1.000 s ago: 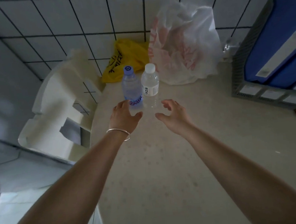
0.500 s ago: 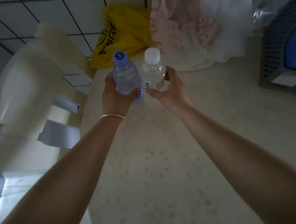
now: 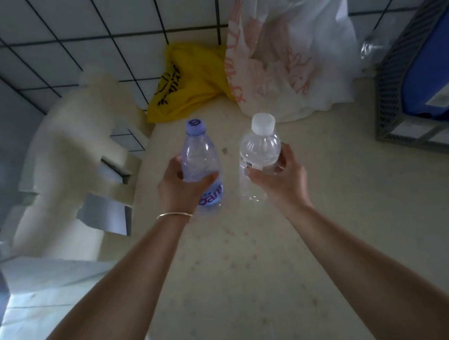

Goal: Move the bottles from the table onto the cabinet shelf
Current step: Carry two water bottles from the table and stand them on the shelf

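Over the counter (image 3: 322, 242), both hands up, one bottle each. Left hand (image 3: 179, 188) curled round the blue-capped bottle (image 3: 200, 161) at label height, thumb across the front, fingers wrapped behind. Right hand (image 3: 282, 180) curled round the white-capped bottle (image 3: 261, 148) at mid-body, thumb in front, fingertips showing past the right side. Bottles side by side, apart, not touching.

Blue-capped bottle: clear plastic with bluish tint, smooth rounded shoulder, blue label with pink lettering partly covered by the thumb. Long axis near upright, cap toward the tiled wall (image 3: 92, 31), slight tilt toward the camera. White-capped bottle: clear colourless plastic, ribbed white cap, small white label with dark print, lower body faint and see-through. Same orientation, cap up and away. Cannot tell whether bases clear the counter or rest on it.

Thin metal bangle (image 3: 174, 215) on the left wrist. Counter surface pale beige, matte, faintly speckled. At the back edge: crumpled yellow bag (image 3: 190, 90) with black print, beside it a translucent white plastic bag (image 3: 288, 52) with red print. Far right: grey perforated file rack (image 3: 397, 82) holding blue folders (image 3: 440, 69). Left of the counter: off-white moulded foam block (image 3: 72, 158), blurred.
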